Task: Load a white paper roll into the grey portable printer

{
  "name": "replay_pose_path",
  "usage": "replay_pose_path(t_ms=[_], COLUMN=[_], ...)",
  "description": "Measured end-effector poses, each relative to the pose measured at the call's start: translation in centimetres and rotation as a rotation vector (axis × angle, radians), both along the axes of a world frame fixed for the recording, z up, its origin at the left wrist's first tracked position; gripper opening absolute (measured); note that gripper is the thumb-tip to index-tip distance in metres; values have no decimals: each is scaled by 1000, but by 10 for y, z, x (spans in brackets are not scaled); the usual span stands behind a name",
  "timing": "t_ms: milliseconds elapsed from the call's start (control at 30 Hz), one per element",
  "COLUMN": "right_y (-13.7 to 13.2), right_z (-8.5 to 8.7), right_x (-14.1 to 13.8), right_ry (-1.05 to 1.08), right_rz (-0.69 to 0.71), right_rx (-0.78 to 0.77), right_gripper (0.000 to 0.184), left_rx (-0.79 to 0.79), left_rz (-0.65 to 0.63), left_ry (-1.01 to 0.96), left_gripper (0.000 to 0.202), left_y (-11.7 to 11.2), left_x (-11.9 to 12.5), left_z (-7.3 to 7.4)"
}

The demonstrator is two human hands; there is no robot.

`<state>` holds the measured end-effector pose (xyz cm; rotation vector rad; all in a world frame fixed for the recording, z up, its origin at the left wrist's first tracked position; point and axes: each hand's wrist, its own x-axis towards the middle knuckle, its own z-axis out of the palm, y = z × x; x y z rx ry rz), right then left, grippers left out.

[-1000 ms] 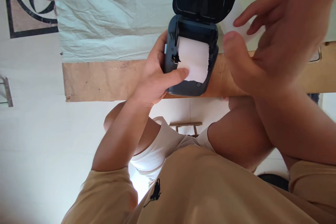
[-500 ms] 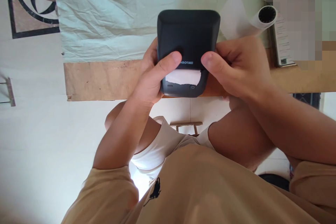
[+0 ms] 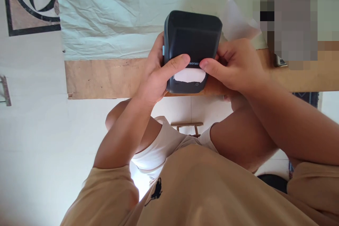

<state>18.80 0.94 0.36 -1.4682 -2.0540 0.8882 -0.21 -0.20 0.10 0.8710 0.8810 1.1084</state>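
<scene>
Between my two hands is a black portable label printer (image 3: 196, 40), raised over the table's front edge and turned slightly. A white paper strip (image 3: 189, 75) with a ragged edge sticks out of its slot. My left hand (image 3: 164, 72) wraps its left side, thumb lying on the front face below a light blue side button (image 3: 163, 50). My right hand (image 3: 235, 63) grips the right side, its thumb pressed near the printed lettering. The fingers of both hands are mostly hidden behind the printer.
A pale green cloth (image 3: 111, 17) covers most of the wooden table (image 3: 100, 79). Beyond my right hand lies a curled sheet of white paper (image 3: 237, 21). A blurred-out patch hides things at the right. Below the table edge are my legs and a small wooden stool (image 3: 186, 124).
The printer has turned a little, so its left side with the light blue button now shows. Both hands have stayed on it. The paper roll's dark core is now covered by the blurred patch.
</scene>
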Motion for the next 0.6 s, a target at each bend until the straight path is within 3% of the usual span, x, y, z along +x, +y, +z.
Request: replay_pose_path(t_ms=[167, 367, 600], right_y=[-3, -5, -7], right_z=[-3, -1, 5], right_x=[4, 7, 6], right_ry=[2, -11, 28], right_rz=[17, 40, 79], right_rx=[24, 20, -51], right_gripper=[85, 86, 61], left_rx=[123, -38, -18], left_rz=[-33, 82, 44], left_ry=[-42, -109, -179], left_gripper=[34, 41, 42], left_y=[-4, -7, -3], left_x=[2, 13, 1], left_z=[-2, 8, -3])
